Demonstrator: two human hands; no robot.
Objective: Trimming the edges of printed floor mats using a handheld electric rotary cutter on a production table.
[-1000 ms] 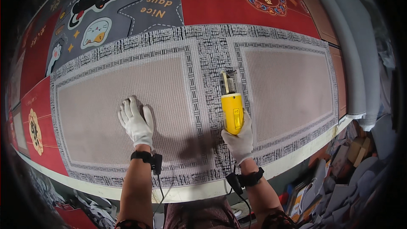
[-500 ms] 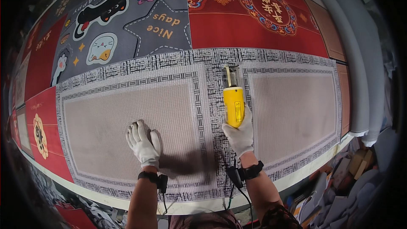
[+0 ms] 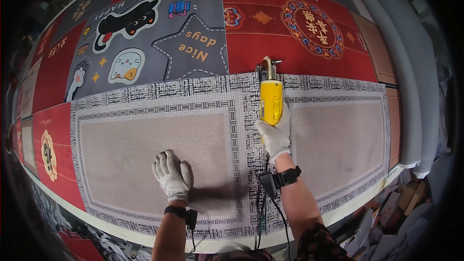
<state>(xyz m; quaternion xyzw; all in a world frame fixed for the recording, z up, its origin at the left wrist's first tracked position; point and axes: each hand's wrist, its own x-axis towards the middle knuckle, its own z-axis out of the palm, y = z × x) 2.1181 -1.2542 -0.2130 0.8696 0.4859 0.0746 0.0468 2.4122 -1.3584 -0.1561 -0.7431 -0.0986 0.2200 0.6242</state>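
Note:
My gloved right hand point(image 3: 276, 137) grips the yellow body of a handheld electric cutter point(image 3: 271, 94). Its metal head lies at the far edge of a beige and grey woven mat sheet point(image 3: 159, 130), over the start of the red printed mat point(image 3: 246, 63). Under the cutter runs the dark patterned strip between two bordered panels. My gloved left hand point(image 3: 171, 176) rests with fingers stretched on the left beige panel. A dark cable point(image 3: 275, 208) trails from near my right wrist toward the table's front edge.
Beyond the woven sheet lie a grey cat-print mat point(image 3: 145, 43) and more red mats. Long grey rolls point(image 3: 411, 92) stand along the right side. Offcuts point(image 3: 382, 217) are heaped below the table's pale front edge point(image 3: 222, 244).
My right hand has pushed the cutter away from me along the patterned strip, up to the sheet's far edge. My left hand still rests on the left panel.

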